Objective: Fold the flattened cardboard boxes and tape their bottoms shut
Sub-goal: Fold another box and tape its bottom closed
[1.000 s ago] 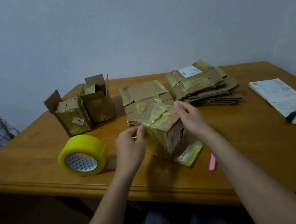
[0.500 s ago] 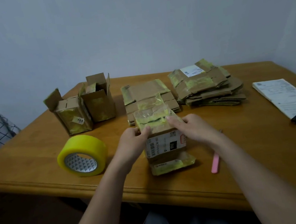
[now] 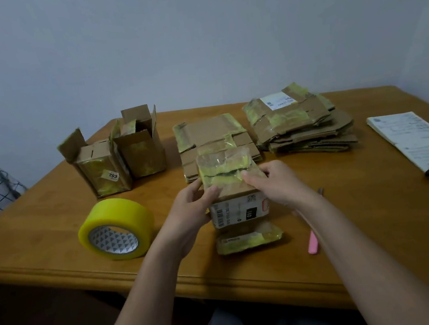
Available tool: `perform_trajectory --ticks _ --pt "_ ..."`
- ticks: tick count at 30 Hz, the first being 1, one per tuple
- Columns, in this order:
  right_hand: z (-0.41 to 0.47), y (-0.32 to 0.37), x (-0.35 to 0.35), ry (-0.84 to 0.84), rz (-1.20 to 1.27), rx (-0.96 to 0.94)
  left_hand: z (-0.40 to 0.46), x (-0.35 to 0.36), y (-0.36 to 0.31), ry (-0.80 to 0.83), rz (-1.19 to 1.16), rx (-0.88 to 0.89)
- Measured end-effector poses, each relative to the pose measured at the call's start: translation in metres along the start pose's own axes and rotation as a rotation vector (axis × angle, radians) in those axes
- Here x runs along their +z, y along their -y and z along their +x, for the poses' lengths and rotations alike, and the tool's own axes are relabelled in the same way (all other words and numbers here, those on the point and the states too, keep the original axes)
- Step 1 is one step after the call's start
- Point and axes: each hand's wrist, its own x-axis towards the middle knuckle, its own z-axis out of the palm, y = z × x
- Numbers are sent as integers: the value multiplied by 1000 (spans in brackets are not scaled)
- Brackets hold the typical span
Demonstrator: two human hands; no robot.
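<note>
The cardboard box stands on the wooden table, near its front edge, between both hands. The left hand grips the box's left side with curled fingers, while the right hand presses its straight fingers on the taped top flaps. The yellow tape roll lies to the left, apart from the box.

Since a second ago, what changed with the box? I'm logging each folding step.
The box was turned from a corner-on tilt to square, its label side facing the person, flaps pressed flat on top. Both the left hand and right hand kept hold, fingers now lying over the flaps. The tape roll, folded boxes and flat stacks stayed put.
</note>
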Motion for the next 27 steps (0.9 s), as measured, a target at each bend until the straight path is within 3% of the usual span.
perform_trajectory --ticks 5,7,11,13,17,22,27 --pt "-20 -11 -10 31 211 -43 -4 2 9 -25 -109 37" --pt "-24 -6 -8 -3 166 -56 -5 4 8 -74 -118 50" --pt "-29 8 5 -306 -81 -94 -7 17 12 -265 -44 93" --pt "-33 6 10 -343 -95 -141 -9 22 14 -343 -37 110" --pt "-36 1 6 -289 -23 -119 -14 18 13 -307 -212 68" --pt "-35 2 3 -258 97 -85 -16 18 9 -347 -134 84" --pt "-42 0 0 -216 142 -53 -26 12 7 -254 -199 59"
